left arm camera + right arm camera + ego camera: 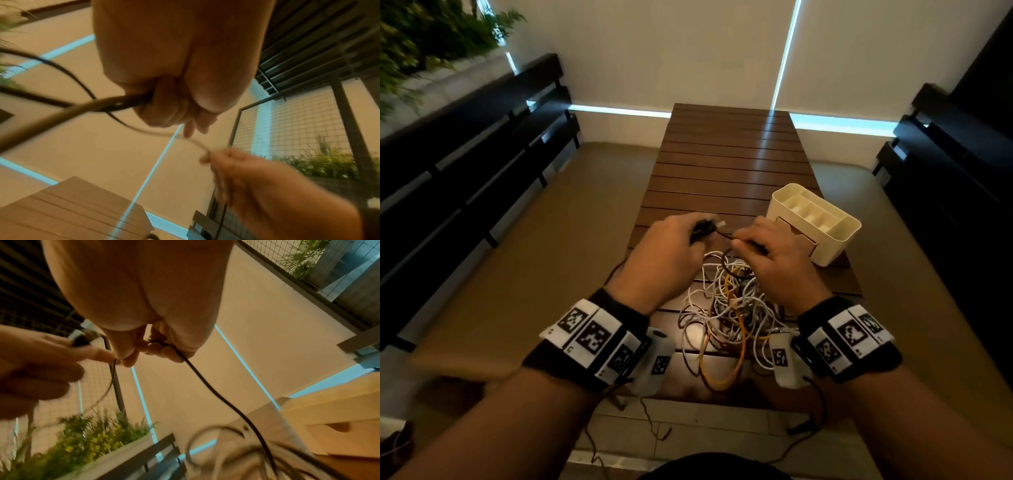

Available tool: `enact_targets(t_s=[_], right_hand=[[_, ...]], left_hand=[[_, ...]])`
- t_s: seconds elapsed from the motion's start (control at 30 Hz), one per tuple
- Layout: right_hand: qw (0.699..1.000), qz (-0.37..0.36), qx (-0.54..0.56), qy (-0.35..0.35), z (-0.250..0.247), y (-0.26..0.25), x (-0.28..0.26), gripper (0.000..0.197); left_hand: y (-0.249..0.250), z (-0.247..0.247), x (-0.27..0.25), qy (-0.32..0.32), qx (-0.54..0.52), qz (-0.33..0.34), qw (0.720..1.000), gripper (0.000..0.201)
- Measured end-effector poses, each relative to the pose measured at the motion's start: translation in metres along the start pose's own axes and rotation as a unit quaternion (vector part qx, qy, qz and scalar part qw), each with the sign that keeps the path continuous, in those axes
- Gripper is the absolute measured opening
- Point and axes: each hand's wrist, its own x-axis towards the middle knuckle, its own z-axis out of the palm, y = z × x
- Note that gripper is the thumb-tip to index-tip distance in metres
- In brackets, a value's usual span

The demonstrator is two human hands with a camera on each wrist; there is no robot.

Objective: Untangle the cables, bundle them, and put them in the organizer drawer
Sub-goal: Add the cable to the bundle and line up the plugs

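Both hands hold one black cable [723, 235] above the tangled cable pile [729, 305] on the slatted wooden table [726, 164]. The left hand [664, 246] grips its coiled end; the right hand [774, 250] pinches the strand. The cream organizer [813, 228] stands just right of the hands

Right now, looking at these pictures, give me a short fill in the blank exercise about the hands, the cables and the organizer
1. Both hands hold a thin ____ cable above the tangled pile.
2. The cream organizer stands on the slatted ____.
3. The organizer stands nearer the ____ hand.
4. The left hand and the right hand grip the ____ cable.

Missing words: black; table; right; same
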Motion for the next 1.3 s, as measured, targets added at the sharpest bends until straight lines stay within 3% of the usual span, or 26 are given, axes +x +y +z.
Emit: enact_targets(t_s=[0.1,0.17,0.3,0.43,0.5,0.57,0.63,0.7,0.77,0.87,0.97,1.1,1.2,1.3], right_hand=[[0.999,-0.034,0.012,0.037,-0.006,-0.012,0.003,0.01],[0.999,-0.022,0.022,0.035,-0.005,-0.009,-0.002,0.009],[0.995,0.088,0.033,-0.028,0.01,0.011,-0.019,0.011],[0.984,0.151,0.048,-0.083,0.014,0.021,-0.026,0.009],[0.984,0.154,0.076,-0.05,0.007,0.02,-0.021,0.012],[0.977,0.152,0.144,0.029,-0.003,0.014,-0.012,0.018],[0.968,0.121,0.196,0.102,-0.013,0.008,-0.004,0.022],[0.973,0.076,0.183,0.118,-0.018,0.007,0.001,0.022],[0.987,0.062,0.129,0.071,-0.015,0.011,0.003,0.021],[0.997,0.063,0.046,-0.012,0.001,0.02,-0.003,0.022],[0.999,0.02,0.044,-0.025,0.012,0.017,-0.006,0.023],[0.999,-0.008,0.048,-0.02,0.011,0.012,-0.005,0.019],[0.994,0.066,0.073,-0.048,0.012,0.025,-0.017,0.027],[0.973,0.175,0.015,-0.149,0.018,0.056,-0.038,0.043]], left_hand=[[0.0,0.008,0.003,-0.013,0.007,0.016,1.0,0.011],[0.001,0.007,0.004,0.012,0.016,0.033,0.999,0.015],[0.008,-0.002,0.003,0.107,-0.067,0.057,0.99,0.015],[0.01,-0.009,0.0,0.161,-0.161,0.007,0.974,0.021],[0.003,-0.008,-0.002,0.145,-0.182,-0.033,0.972,0.019],[-0.008,-0.008,-0.003,0.084,-0.157,-0.074,0.981,0.018],[-0.016,-0.008,-0.004,0.021,-0.112,-0.107,0.988,0.017],[-0.019,-0.01,-0.004,0.008,-0.084,-0.123,0.989,0.016],[-0.015,-0.014,-0.004,0.047,-0.082,-0.115,0.989,0.017],[0.001,-0.016,-0.007,0.091,-0.079,-0.062,0.991,0.035],[0.009,-0.005,-0.007,0.032,-0.045,-0.015,0.998,0.042],[0.0,0.02,0.001,-0.057,0.079,-0.001,0.995,0.009],[-0.004,0.02,0.001,-0.033,0.081,0.002,0.996,0.022],[-0.006,0.014,0.001,0.011,0.022,0.02,1.0,0.012]])
